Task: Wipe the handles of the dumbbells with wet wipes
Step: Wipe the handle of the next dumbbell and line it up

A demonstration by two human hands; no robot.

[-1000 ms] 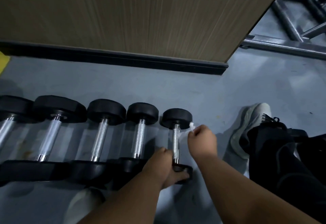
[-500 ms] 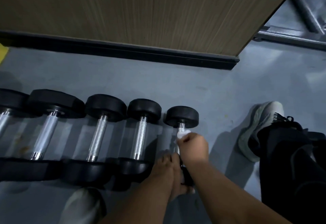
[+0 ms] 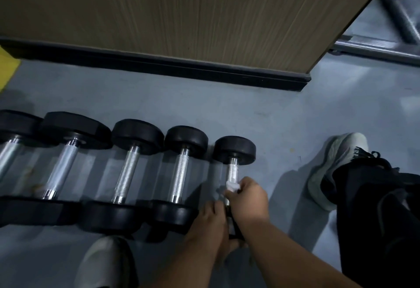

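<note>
- Dumbbells lie in a row on the floor [image 3: 227,110], lower left to centre of the frame, handles pointing away from the camera. Five visible; the leftmost is cut by the frame edge.
- Working piece: rightmost dumbbell [image 3: 234,150], the smallest of the row, lower centre. Its far head shows in full; its near head is mostly hidden under the hands.
- Right hand [image 3: 248,197] is curled round the near part of the handle [image 3: 233,170], with a white wet wipe [image 3: 231,185] bunched between fingers and bar.
- Left hand [image 3: 212,222] lies on the near end of the same dumbbell, fingers bent over it. Whether it grips or only steadies: cannot tell.
- Handling, judged: small steel-and-rubber weight, stiff, probably light enough to roll. The round heads let it turn, so holding one head seems sensible.
- Handle looks knurled. Judged: it will drag at the wipe, which is soft, thin and wet and may bunch or tear. Best taken wrapped round the bar.
- Neighbouring dumbbell [image 3: 181,174] lies just beside; heads near or touching, little room for knuckles.
- Floor: smooth grey, slightly scuffed.
- Room: wood-grain panel [image 3: 181,15] with a dark base strip across the top; metal frame bars [image 3: 386,44] upper right; light shoes lower left [image 3: 102,262] and right [image 3: 334,167], dark trouser leg at right.
</note>
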